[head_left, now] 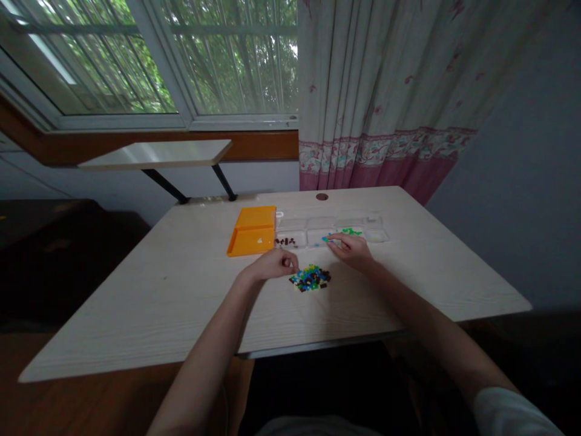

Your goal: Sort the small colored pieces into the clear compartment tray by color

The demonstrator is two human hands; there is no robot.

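Note:
A mixed pile of small building bricks (311, 278), brown, blue, green and yellow, lies on the table in front of me. My left hand (276, 264) is at the pile's left edge, fingers curled together; what they hold, if anything, is hidden. My right hand (351, 249) reaches over the front of a clear compartment tray (302, 240), thumb and forefinger pinched at a small blue brick (325, 239). Brown bricks (285, 241) lie in the tray's front left compartment. Green bricks (351, 231) sit farther right, partly behind my right hand.
An open orange case (255, 217) adjoins the tray's left side, with a small pale piece (259, 241) in it. A raised shelf (158, 154) on black legs stands at the back left of the table (190, 315). Behind are a window and a curtain (363, 145).

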